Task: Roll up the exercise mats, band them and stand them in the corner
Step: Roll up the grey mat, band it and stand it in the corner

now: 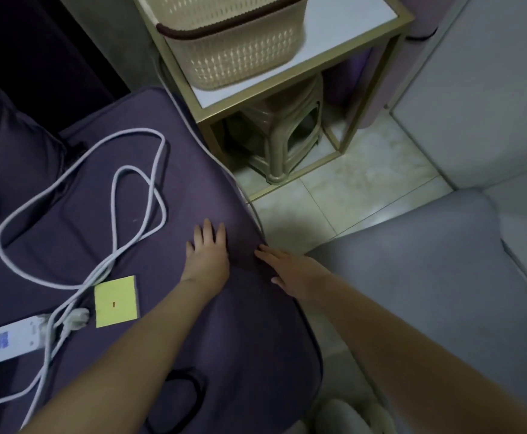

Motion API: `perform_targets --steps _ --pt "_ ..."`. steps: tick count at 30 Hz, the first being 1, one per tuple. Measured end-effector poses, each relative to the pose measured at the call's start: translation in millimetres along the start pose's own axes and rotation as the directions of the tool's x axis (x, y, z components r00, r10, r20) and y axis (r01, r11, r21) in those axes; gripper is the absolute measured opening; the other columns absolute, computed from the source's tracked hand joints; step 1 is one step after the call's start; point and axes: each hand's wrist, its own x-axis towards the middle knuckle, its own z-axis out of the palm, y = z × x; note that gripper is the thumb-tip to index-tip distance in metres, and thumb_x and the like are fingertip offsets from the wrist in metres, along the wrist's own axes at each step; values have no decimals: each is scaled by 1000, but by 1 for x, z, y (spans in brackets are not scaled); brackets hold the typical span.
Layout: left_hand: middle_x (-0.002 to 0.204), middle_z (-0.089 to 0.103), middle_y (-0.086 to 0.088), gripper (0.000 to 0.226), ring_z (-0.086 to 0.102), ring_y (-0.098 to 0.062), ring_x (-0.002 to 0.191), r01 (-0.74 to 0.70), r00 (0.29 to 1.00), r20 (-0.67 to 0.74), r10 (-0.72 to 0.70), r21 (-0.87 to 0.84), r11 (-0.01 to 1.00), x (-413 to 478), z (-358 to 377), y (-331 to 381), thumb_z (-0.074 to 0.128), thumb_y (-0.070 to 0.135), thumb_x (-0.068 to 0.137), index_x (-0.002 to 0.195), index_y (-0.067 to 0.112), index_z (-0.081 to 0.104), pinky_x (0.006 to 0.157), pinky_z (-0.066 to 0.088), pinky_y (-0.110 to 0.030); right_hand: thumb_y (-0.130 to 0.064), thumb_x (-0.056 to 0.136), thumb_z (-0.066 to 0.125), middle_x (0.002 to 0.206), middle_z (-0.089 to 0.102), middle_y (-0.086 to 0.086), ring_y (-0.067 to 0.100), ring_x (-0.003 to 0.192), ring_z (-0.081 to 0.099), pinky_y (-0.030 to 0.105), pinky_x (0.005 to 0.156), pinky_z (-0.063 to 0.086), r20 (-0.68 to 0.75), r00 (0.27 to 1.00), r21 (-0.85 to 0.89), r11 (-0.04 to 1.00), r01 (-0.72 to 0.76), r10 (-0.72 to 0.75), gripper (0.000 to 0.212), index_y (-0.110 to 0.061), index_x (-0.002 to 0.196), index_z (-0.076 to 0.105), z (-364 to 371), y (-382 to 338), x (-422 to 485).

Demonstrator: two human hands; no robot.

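Observation:
A dark purple mat-like surface (174, 189) fills the left and centre of the head view. My left hand (207, 255) lies flat on it with straight fingers, close to its right edge. My right hand (290, 270) rests with straight fingers at that right edge, beside the left hand. A black band loop (198, 399) lies on the purple surface near the bottom, partly under my left forearm. A lilac rolled mat (425, 23) with a dark band stands at the top right, behind the side table.
A white cable (77, 214) loops across the purple surface to a power strip (14, 339). A yellow sticky pad (116, 301) lies nearby. A gold-framed side table (378, 51) holds a beige basket (237, 45); a plastic stool (284, 133) stands under it. A grey cushion (428, 261) sits on the right.

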Motion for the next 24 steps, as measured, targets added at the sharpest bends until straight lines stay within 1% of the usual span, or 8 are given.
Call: perform_targets --steps 2,5,8,12,14,16,20,24 --pt "156 1 -18 63 4 -37 143 0 1000 -18 1 45 999 4 1 19 38 18 97 150 12 5 114 18 -50 -16 99 40 159 9 -2 22 142 23 33 113 24 -32 999 -47 999 -26 24 62 -19 153 8 2 27 -14" --pt "156 7 -14 59 5 -37 143 -56 998 -16 58 139 989 14 3 60 37 15 95 149 15 12 110 12 -61 -13 100 38 160 6 2 23 145 17 31 115 16 -82 983 -83 982 -169 162 63 -17 153 5 14 86 -44" --pt "147 25 -11 52 23 -29 137 -154 988 27 152 201 967 29 19 112 37 14 94 144 16 22 109 8 -67 -15 98 45 160 3 4 23 146 11 33 117 13 -84 946 -134 937 -322 313 70 -16 152 1 31 155 -77" --pt "145 27 -10 48 25 -29 135 -248 957 177 230 82 965 53 62 183 38 20 96 143 19 27 109 19 -60 -18 98 47 159 -7 7 32 146 3 37 117 8 -16 864 -165 851 -498 502 73 -18 152 -2 63 237 -115" --pt "144 28 -10 46 26 -30 134 -294 935 222 276 52 954 66 86 214 37 21 98 143 19 27 108 23 -59 -19 100 40 160 -5 7 33 146 5 38 118 10 -33 828 -159 815 -557 559 66 -20 152 -1 85 272 -124" --pt "144 29 -11 45 28 -30 133 -346 914 237 329 37 937 83 115 245 37 22 99 143 19 28 108 27 -52 -20 102 33 160 -3 8 33 146 7 38 118 12 -42 805 -176 788 -590 592 60 -19 152 -1 111 307 -126" --pt "148 27 -9 51 27 -28 135 -432 878 246 411 36 901 119 167 287 43 27 97 144 19 26 105 31 -40 -18 101 35 160 -1 6 32 146 0 40 118 5 -46 760 -193 741 -643 648 62 -19 152 -1 165 366 -118" --pt "152 23 -9 60 27 -29 137 -412 895 192 402 11 911 158 210 308 51 33 94 146 21 23 107 31 -44 -22 101 39 160 -1 6 36 146 1 42 117 7 -35 736 -148 725 -672 676 64 -21 152 1 214 412 -101"
